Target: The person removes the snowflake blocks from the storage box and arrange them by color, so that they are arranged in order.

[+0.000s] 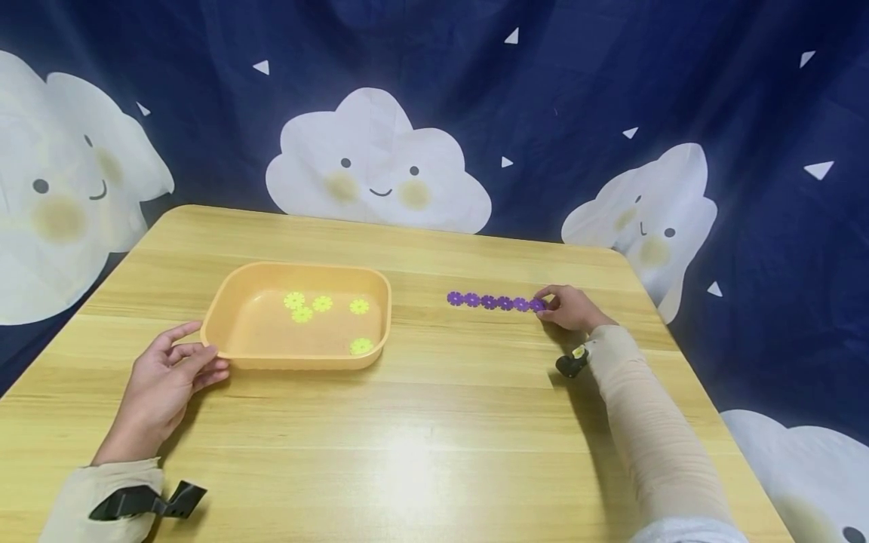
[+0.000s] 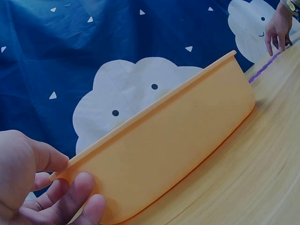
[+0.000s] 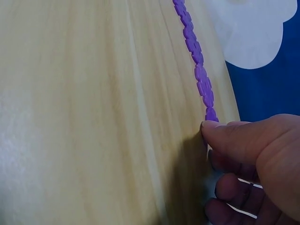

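Observation:
An orange plastic tray (image 1: 292, 362) stands on the table's left half, with several yellow flower-shaped discs (image 1: 322, 303) lying in it. At its near left corner my left hand (image 1: 163, 377) holds the rim, thumb on the top edge and fingers against the outer wall in the left wrist view. To the right of the tray, several purple flower-shaped discs (image 1: 488, 302) form a straight row, edge to edge. My right hand (image 1: 573, 308) pinches the disc at the row's right end between thumb and fingers. That end disc (image 3: 211, 114) is partly hidden by the thumb.
The wooden table (image 1: 421, 422) has rounded far corners. Behind it hangs a dark blue curtain (image 1: 557, 113) with white smiling clouds. A black strap (image 1: 145, 501) is on the left wrist and a black mount (image 1: 572, 365) on the right.

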{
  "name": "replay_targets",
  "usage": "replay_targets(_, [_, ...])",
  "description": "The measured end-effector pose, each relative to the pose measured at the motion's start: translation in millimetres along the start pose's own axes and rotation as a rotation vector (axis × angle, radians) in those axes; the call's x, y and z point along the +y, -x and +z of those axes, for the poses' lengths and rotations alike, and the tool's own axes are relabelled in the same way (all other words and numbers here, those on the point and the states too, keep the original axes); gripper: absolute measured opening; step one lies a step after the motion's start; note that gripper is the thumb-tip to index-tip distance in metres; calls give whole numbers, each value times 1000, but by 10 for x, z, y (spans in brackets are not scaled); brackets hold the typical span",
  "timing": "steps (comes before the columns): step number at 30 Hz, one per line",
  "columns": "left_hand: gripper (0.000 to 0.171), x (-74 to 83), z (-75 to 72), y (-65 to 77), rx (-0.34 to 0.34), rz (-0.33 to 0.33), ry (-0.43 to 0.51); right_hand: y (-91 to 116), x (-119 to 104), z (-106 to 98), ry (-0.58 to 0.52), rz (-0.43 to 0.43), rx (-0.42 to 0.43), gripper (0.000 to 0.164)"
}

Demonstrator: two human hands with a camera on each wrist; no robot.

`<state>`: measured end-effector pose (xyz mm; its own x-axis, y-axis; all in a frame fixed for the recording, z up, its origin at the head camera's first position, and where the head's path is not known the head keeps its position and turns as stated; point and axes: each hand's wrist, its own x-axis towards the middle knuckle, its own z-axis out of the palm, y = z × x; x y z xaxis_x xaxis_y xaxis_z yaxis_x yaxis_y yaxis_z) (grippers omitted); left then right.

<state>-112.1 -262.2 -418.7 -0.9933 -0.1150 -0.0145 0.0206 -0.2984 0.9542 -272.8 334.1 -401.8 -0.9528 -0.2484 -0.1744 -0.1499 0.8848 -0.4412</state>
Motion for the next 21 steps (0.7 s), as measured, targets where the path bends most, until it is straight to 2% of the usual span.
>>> replay_targets(9, [39,5,5,12,-9,2,5,-4,-135,-71,-19,-44,24,39])
replay_targets(21, [39,8,6,13,-9,5,6,-82,-501,-176,-15,-157,26,35])
